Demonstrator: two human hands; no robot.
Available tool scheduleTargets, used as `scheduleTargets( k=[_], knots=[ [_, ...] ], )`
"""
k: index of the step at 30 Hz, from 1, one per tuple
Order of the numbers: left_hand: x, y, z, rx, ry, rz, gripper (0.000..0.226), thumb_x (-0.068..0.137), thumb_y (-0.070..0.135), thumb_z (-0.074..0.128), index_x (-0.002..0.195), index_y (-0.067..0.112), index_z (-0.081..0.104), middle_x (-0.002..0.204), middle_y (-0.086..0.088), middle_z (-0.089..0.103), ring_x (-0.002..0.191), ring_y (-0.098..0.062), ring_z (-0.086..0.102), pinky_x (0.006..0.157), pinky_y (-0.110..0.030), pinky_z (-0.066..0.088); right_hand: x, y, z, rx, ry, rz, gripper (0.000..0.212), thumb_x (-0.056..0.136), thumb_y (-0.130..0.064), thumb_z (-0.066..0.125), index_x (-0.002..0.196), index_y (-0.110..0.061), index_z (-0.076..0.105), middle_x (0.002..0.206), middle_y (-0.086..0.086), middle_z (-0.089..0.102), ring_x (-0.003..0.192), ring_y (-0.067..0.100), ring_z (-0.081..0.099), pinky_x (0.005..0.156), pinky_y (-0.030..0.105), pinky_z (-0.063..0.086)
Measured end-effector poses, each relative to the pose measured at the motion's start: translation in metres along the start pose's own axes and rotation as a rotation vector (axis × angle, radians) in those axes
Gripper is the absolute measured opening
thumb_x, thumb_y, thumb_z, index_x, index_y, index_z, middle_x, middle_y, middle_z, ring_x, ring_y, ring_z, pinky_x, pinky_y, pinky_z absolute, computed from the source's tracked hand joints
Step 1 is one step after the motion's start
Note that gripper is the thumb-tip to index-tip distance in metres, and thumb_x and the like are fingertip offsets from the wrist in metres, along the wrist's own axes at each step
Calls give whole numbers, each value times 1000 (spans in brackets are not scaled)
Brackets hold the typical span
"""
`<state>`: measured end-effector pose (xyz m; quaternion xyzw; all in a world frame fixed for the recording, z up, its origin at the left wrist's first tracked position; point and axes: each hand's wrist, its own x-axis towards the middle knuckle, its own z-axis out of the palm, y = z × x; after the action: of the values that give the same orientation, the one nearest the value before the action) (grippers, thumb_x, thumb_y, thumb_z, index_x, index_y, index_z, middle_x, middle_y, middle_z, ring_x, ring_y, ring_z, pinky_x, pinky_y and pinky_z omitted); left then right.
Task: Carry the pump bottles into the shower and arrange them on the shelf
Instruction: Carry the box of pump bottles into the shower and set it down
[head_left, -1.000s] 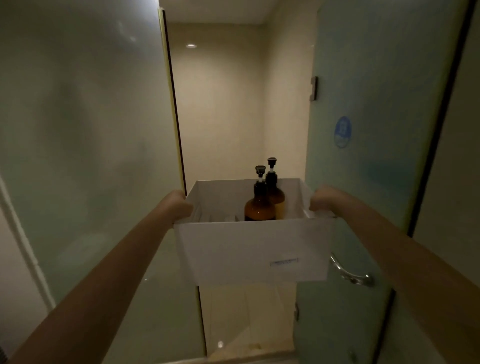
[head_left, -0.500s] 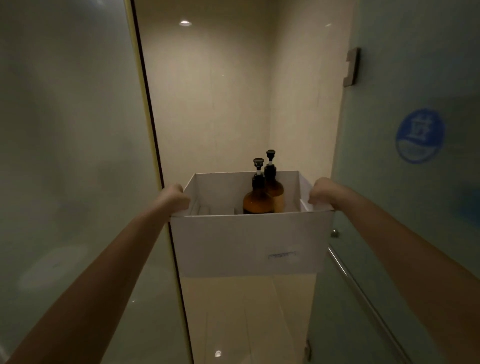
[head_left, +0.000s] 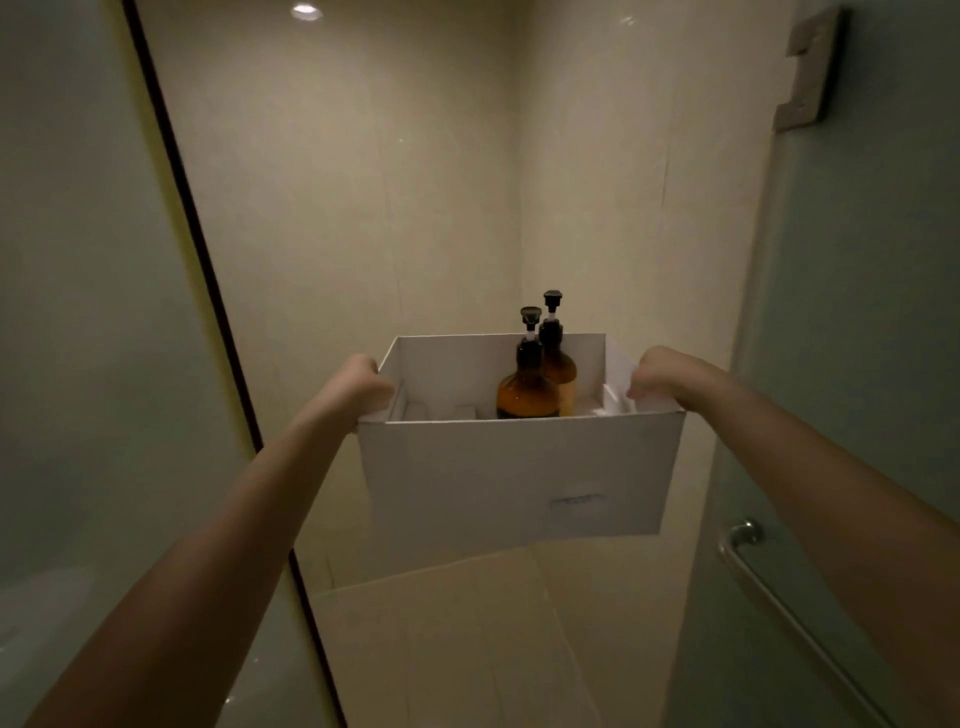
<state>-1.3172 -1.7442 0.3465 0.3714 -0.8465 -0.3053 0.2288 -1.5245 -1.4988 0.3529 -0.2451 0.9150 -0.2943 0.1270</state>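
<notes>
Two amber pump bottles (head_left: 535, 387) stand upright in a white cardboard box (head_left: 519, 467), tucked toward its far right part, one just behind the other, their black pump heads rising above the far wall. The left hand (head_left: 358, 384) is closed over the box's left rim and the right hand (head_left: 657, 374) over the right rim, each grip clamped on cardboard and neither on a bottle; the box hangs level between outstretched arms, over the pale floor at the threshold of the shower. A frosted glass panel (head_left: 93, 312) stands on the left, the glass door (head_left: 857, 364) with its metal handle (head_left: 748, 551) on the right, and tiled walls fill the view ahead. No shelf shows anywhere in view, so where the bottles must end up cannot be told yet. What matters for the coming move, as I judge it, is that the bottles sit nearer the right hand than the left, with their long axes vertical, so once the box is rested somewhere the right hand has the shorter reach and would lift them straight up by the neck. The box's near left part looks bare apart from low dividers.
</notes>
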Motion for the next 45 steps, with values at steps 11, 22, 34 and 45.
scheduleTargets(
  k=[11,22,34,45],
  knots=[
    [127,18,47,50,34,5,26,73,-9,49,51,4,44,51,-7,41,47,-18,38,42,-22,27,143,-9,-8,-18,-4,-2,21,85,3,53,103,12,58,93,22,51,70,30,52,45,25,34],
    [241,7,72,41,118,-83,27,72,-11,48,51,5,42,53,-6,38,49,-18,34,48,-25,21,289,-46,3,-64,-46,-69,30,86,-2,53,113,12,57,97,21,51,84,32,53,51,26,38],
    [351,-56,59,117,191,-240,27,72,-11,49,51,4,43,55,-9,38,51,-19,35,50,-25,21,426,-121,70,-66,-163,-209,31,86,2,52,114,13,56,112,28,58,82,34,53,50,27,40],
    [467,-121,0,207,303,-380,20,77,-7,51,61,4,47,63,-11,45,59,-21,43,53,-26,28,557,-265,135,-82,-265,-393,26,86,2,53,110,12,58,90,19,52,66,26,51,40,23,31]
  ],
)
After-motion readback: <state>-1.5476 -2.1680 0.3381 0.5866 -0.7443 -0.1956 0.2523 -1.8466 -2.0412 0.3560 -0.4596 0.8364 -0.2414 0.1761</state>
